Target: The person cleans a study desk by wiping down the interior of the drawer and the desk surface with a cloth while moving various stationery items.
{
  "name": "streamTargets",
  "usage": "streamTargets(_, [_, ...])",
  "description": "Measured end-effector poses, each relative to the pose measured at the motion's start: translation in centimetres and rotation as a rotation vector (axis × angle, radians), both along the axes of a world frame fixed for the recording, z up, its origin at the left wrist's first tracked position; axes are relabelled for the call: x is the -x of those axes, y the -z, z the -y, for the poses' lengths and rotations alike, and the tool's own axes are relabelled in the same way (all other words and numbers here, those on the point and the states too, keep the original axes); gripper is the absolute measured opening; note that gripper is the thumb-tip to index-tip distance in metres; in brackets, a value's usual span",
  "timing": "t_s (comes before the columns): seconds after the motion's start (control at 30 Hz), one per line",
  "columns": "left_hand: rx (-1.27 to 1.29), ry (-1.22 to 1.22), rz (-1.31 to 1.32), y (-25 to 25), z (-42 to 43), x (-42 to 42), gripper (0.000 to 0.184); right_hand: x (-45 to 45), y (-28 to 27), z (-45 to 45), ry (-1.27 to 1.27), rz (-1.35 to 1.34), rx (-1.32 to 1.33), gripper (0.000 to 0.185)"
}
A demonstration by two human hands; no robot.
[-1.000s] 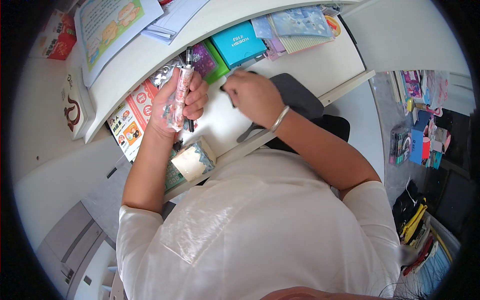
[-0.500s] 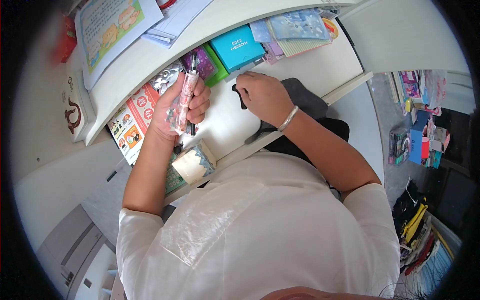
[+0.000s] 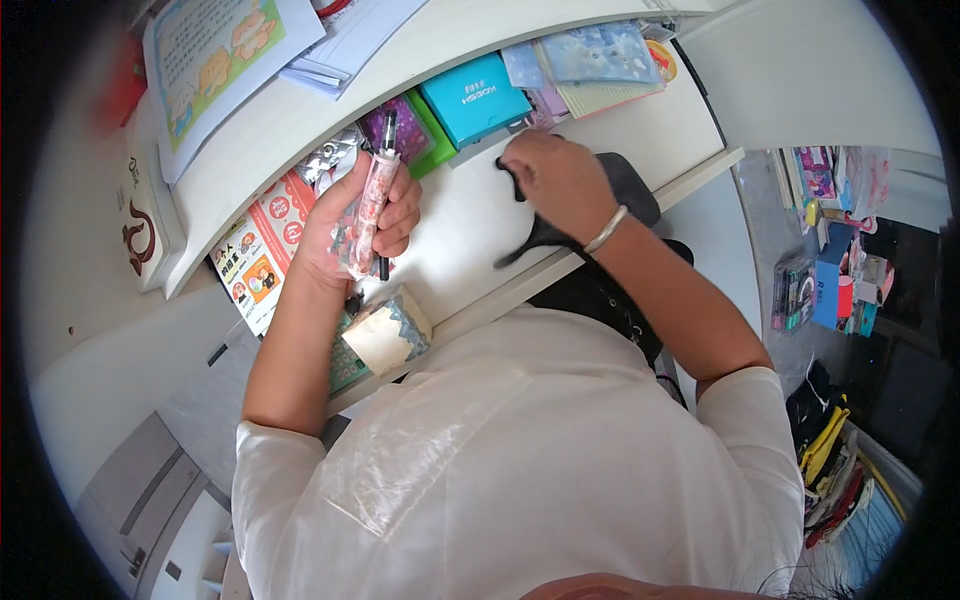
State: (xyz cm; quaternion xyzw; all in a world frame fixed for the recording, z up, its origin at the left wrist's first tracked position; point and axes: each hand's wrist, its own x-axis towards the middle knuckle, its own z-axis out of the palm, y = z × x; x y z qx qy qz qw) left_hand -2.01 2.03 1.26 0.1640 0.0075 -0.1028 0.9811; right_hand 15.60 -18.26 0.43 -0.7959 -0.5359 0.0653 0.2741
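Note:
My left hand is wrapped round several pens, one with a pink floral barrel and one black, along with crinkled clear plastic. They point up and away over the open drawer. My right hand, with a bracelet at the wrist, is closed at the black edge of a dark grey, soft-looking item. That item lies partly under the hand, with a black strap-like end trailing toward the drawer front; its exact kind cannot be made out. The fingertips of the right hand are partly hidden.
Inside the white drawer sit a blue box, a green item, blue patterned packets, printed cards and a cream-and-blue box. Papers lie on the desktop above. The drawer's front edge runs close to my body.
My right hand has moved to the right with the dark grey item's edge, and its black strap-like end shows more. My left hand stays almost still with the pens.

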Motion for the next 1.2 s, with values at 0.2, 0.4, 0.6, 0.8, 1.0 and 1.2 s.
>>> streamTargets(0.2, [-0.055, -0.020, -0.032, -0.2, 0.2, 0.0, 0.045, 0.0, -0.2, 0.5, -0.012, -0.080, 0.022, 0.006])
streamTargets(0.4, [-0.073, 0.003, -0.032, -0.4, 0.4, -0.3, 0.045, 2.7, 0.3, -0.9, -0.118, 0.012, -0.063, 0.008])
streamTargets(0.6, [-0.046, 0.004, -0.019, -0.4, 0.2, 0.0, 0.046, 4.6, -0.7, -0.7, -0.143, -0.059, 0.070, 0.007])
streamTargets(0.8, [-0.048, 0.008, -0.014, -0.6, 0.1, 0.2, 0.047, -4.0, -1.3, 4.6, 0.368, -0.079, 0.119, 0.012])
streamTargets(1.0, [-0.058, -0.012, -0.001, -0.4, -0.1, 0.3, 0.047, 0.7, -0.4, 0.9, 0.132, 0.027, 0.041, 0.008])
streamTargets(1.2, [-0.016, -0.006, 0.153, -0.9, -0.5, 0.5, 0.047, -1.3, -1.2, 1.9, 0.239, -0.023, 0.099, 0.006])
